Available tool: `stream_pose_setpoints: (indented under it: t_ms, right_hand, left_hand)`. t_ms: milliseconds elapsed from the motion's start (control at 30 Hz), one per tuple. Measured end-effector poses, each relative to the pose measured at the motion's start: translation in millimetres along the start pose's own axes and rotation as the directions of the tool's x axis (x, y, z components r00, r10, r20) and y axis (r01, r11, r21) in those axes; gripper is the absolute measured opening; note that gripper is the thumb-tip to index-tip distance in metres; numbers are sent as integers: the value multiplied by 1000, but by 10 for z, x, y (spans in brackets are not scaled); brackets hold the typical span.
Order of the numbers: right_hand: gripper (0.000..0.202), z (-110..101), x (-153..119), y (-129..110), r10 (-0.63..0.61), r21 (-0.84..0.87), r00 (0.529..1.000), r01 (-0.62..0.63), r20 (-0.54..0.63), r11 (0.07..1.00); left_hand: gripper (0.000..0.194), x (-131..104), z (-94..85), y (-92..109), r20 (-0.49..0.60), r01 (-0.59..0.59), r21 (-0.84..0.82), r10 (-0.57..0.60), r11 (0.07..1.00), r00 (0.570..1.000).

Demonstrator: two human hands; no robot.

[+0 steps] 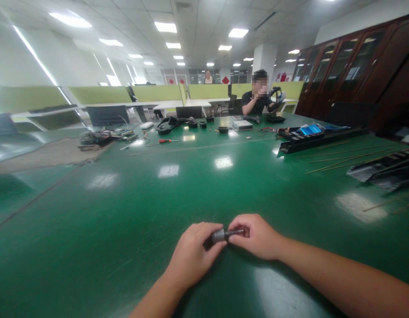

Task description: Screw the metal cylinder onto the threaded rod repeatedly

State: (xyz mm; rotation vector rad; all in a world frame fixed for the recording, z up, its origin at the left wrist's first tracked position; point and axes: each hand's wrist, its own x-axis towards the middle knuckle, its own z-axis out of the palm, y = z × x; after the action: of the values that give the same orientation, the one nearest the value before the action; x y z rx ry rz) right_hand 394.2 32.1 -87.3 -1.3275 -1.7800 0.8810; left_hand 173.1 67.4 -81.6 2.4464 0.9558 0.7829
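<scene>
Just above the green tabletop, near its front, both hands meet at a small grey and black cylindrical part with a thin ridged shaft pointing right. My left hand is closed round the thick grey end, its thumb and fingers on either side. Pinched at the shaft side is my right hand, thumb below and fingertips above. The part lies roughly level between the two hands, and its ends are partly hidden by fingers.
A red screwdriver lies mid-table, with a cluttered pile at the back left. Black trays and thin rods occupy the right. Across the table sits a person beside small boxes.
</scene>
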Motion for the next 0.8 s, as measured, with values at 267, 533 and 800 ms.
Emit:
stream_pose_setpoints:
  t_ms: [267, 533, 800]
  right_hand:
    - [9, -11, 1, 9, 0, 5, 1000, 0, -2, 1000]
    - [8, -16, -8, -22, 24, 35, 1000, -24, 4, 999]
    - [8, -35, -10, -43, 8, 4, 1000, -8, 10, 1000]
  left_hand:
    - [27, -9, 6, -15, 3, 3, -8, -3, 1000, 1000]
    - [26, -6, -10, 9, -11, -16, 5, 16, 1000, 1000]
    - [25, 0, -45, 31, 11, -8, -9, 8, 1000, 1000]
